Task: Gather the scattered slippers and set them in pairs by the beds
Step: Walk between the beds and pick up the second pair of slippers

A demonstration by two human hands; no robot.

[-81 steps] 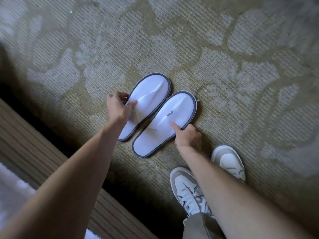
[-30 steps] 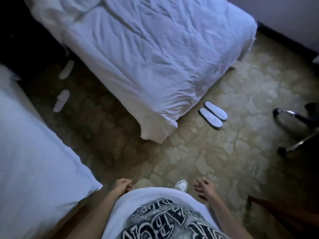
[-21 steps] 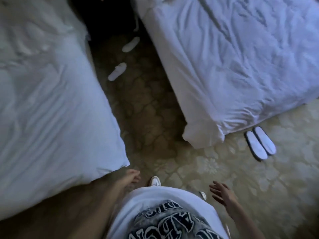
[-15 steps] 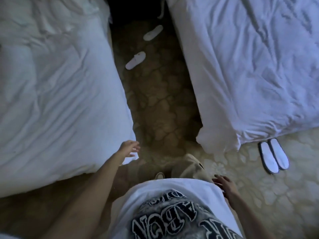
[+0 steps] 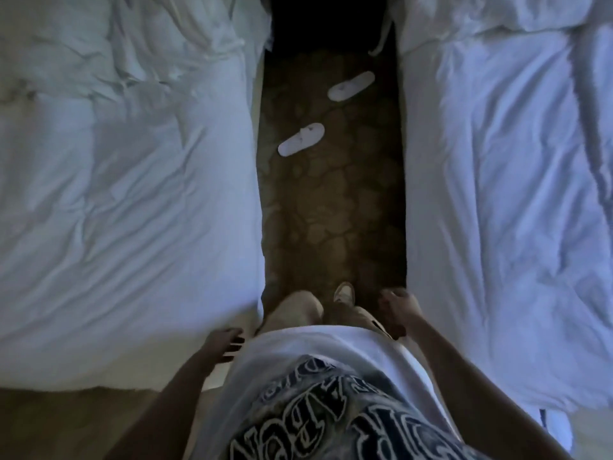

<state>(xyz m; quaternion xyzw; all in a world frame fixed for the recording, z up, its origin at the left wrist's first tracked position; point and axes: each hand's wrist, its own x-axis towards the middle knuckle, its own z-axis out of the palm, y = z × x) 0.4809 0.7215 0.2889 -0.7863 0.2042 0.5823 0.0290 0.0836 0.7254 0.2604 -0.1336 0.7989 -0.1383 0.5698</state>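
Two white slippers lie apart on the dark patterned carpet in the aisle between two beds. The nearer slipper (image 5: 301, 139) is close to the left bed (image 5: 126, 180). The farther slipper (image 5: 351, 85) lies nearer the right bed (image 5: 504, 180). Both are well ahead of me. My left hand (image 5: 223, 343) hangs at my hip by the left bed's corner, fingers loosely apart, holding nothing. My right hand (image 5: 398, 307) hangs beside the right bed's edge, also holding nothing. A slipper of the paired set (image 5: 560, 426) peeks out at the lower right, past the right bed's corner.
The aisle of carpet (image 5: 331, 220) between the beds is narrow and dim, ending in darkness at the far end. A white cord or strap (image 5: 381, 41) dangles from the right bed there. My shoe (image 5: 345, 292) and knees fill the near end of the aisle.
I let go of the paired slippers, stood up and turned. The view swung to the aisle between the beds, and I have stepped into it toward the two loose slippers.
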